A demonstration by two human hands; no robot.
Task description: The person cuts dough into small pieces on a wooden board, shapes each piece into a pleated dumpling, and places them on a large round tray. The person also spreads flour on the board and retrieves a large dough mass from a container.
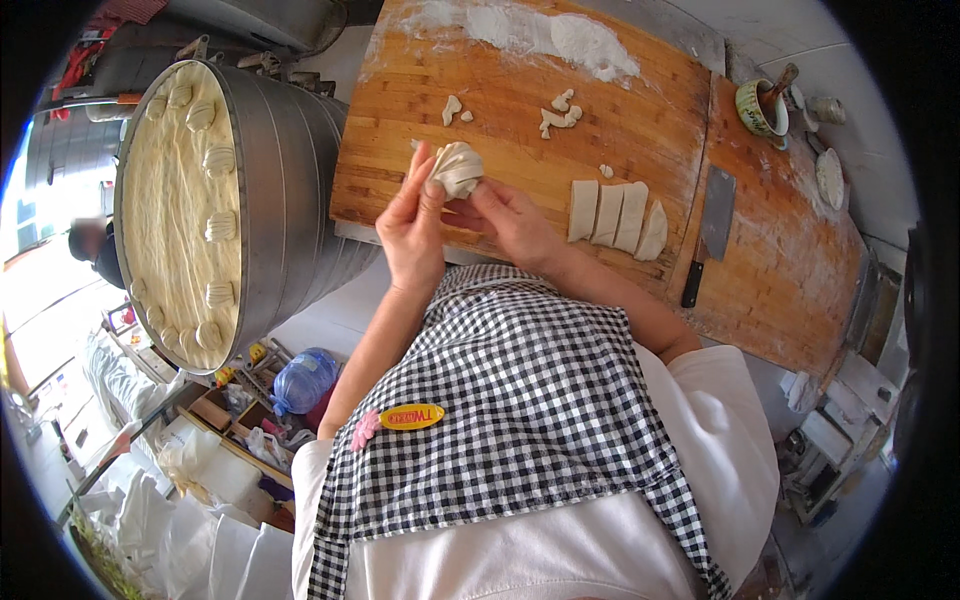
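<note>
A pleated piece of dough [457, 171] is held up over the near edge of the wooden board [405, 202]. My left hand [416, 217] grips it from the left, thumb against its side. From the right, my right hand [514, 221] pinches its lower side with thumb and fingers. Several cut strips of dough [611, 214] lie side by side to the right of my hands. Small dough scraps [561, 116] are scattered farther back. On the left, shaped dough pieces [220, 226] sit around the rim of a large round steamer [285, 187] lined with pale cloth.
A cleaver [716, 217] with a black handle rests on the board's right side. White flour [555, 34] is heaped at the back. A mug [757, 109] and a small dish [829, 178] stand far right. A blue plastic bottle [304, 381] is below left. A person [97, 247] appears beyond the steamer.
</note>
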